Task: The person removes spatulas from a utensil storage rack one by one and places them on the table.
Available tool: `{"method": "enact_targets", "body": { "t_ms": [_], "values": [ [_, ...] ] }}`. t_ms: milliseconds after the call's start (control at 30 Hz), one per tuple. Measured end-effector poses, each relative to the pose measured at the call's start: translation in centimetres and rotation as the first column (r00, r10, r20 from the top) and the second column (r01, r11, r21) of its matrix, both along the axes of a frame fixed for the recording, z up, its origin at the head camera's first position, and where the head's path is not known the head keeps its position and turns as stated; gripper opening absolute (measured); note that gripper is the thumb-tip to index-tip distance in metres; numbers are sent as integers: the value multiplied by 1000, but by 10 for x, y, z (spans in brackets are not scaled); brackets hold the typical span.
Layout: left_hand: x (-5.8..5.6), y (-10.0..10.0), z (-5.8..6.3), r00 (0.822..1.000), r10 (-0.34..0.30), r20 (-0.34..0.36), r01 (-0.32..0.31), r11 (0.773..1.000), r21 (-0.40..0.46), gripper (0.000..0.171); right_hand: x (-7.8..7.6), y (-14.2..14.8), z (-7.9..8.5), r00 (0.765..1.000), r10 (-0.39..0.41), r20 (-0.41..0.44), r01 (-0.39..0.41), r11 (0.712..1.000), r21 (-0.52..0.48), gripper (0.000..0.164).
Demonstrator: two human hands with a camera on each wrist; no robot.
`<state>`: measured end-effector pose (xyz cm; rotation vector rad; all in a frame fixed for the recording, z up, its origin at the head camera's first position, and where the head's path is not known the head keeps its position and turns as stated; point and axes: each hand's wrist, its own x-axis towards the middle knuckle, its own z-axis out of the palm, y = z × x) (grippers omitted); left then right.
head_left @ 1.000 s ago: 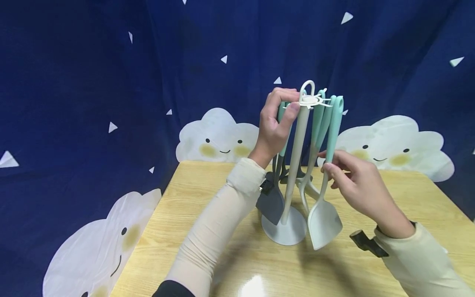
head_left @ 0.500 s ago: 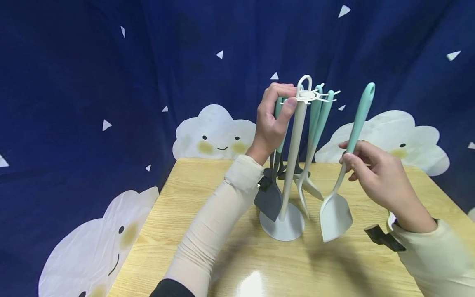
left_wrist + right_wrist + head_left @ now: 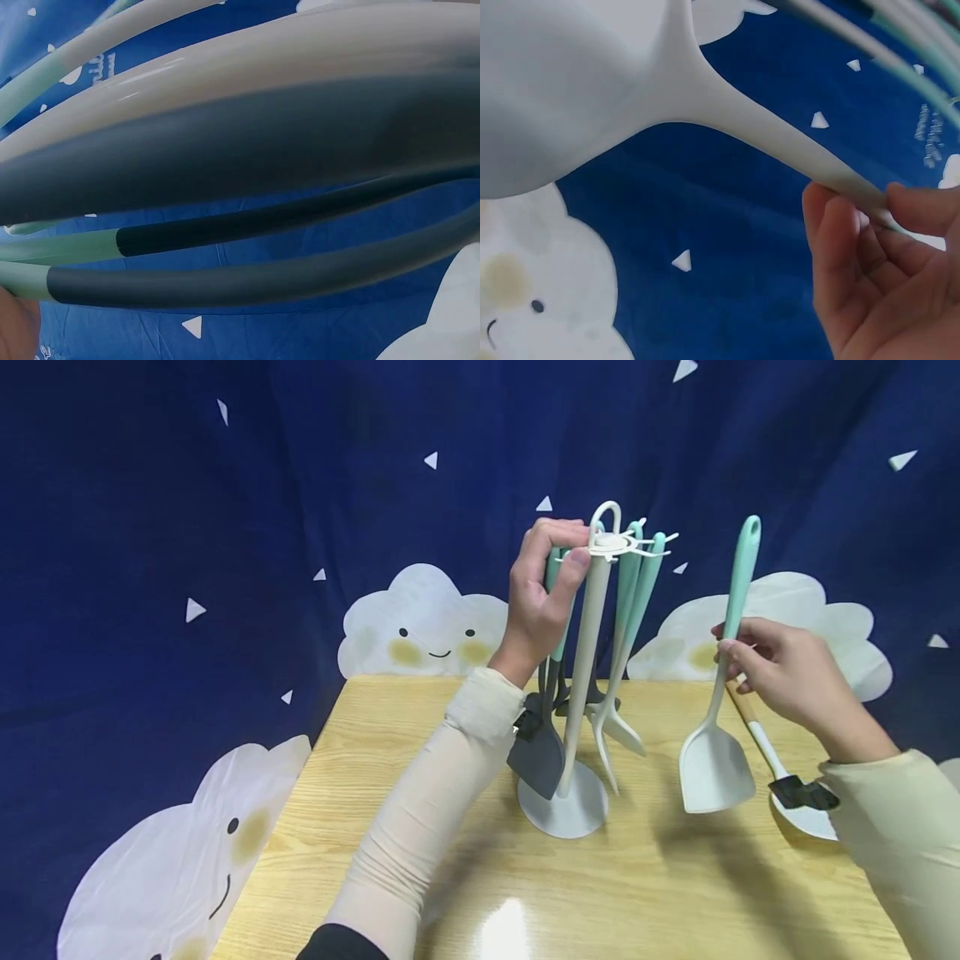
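Note:
My left hand [image 3: 542, 593] grips the top of a white utensil stand [image 3: 586, 660], thumb and fingers at its hook ring. Dark-headed utensils with mint handles hang on the stand's left and back, among them a dark grey spatula [image 3: 542, 756]. On its right side hang pale utensils [image 3: 613, 710] with mint handles. Off to the right, my right hand [image 3: 802, 685] pinches a pale spatula [image 3: 716, 772] where its mint handle meets the shaft. The spatula is apart from the stand, blade down above the table. In the right wrist view, thumb and fingers pinch its shaft [image 3: 780, 139].
On the wooden table [image 3: 450, 877], a utensil with a wooden handle and white shaft [image 3: 767, 747] lies beneath my right wrist, its white head partly hidden by the sleeve. A dark blue curtain [image 3: 187, 510] with white clouds and triangles hangs behind the table.
My right hand has taken the pale spatula off the stand and carried it to the right. The left hand keeps its hold on the stand's top. The wooden-handled utensil has come into sight.

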<state>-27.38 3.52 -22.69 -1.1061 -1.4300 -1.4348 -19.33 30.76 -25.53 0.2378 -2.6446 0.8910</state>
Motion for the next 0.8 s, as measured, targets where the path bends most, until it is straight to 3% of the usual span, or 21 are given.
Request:
{"method": "enact_targets", "body": {
  "t_ms": [167, 333, 667, 800],
  "values": [
    [0, -2, 0, 1000, 11, 2, -11, 1000, 12, 27, -21, 6, -4, 995, -20, 94, 15, 999, 49, 37],
    [-2, -1, -3, 1000, 13, 9, -13, 1000, 18, 27, -40, 20, -20, 978, -34, 205, 24, 999, 47, 40],
    [-2, -3, -2, 1000, 18, 6, -18, 1000, 23, 28, -70, 55, -69, 932, -9, 361, 67, 987, -149, 47],
    [-2, -5, -3, 999, 30, 14, -30, 999, 24, 30, -77, 59, -85, 918, -13, 396, 84, 983, -162, 48]
  ]
}}
